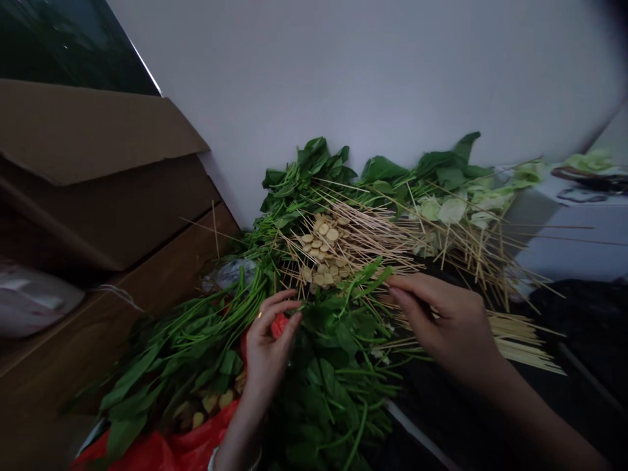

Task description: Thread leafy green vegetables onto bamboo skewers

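My right hand [444, 317] pinches a leafy green stem [370, 278] between thumb and fingertips, over a pile of leafy greens [338, 386]. To its left, my left hand [269, 343], with a ring on one finger, has its thumb and fingers apart; I make out nothing held in them. Just beyond both hands lie skewers threaded with pale round slices [324, 239], their bare bamboo sticks [380, 229] pointing right. Loose bamboo skewers [524, 340] lie to the right, partly behind my right hand.
Long-stemmed greens [196, 347] lie on the left, above a red plastic bag [171, 448] with yellowish chunks. Skewered pale green leaves [456, 209] and more dark greens [314, 163] rest against the white wall [343, 78]. An open cardboard box [98, 196] stands on the left.
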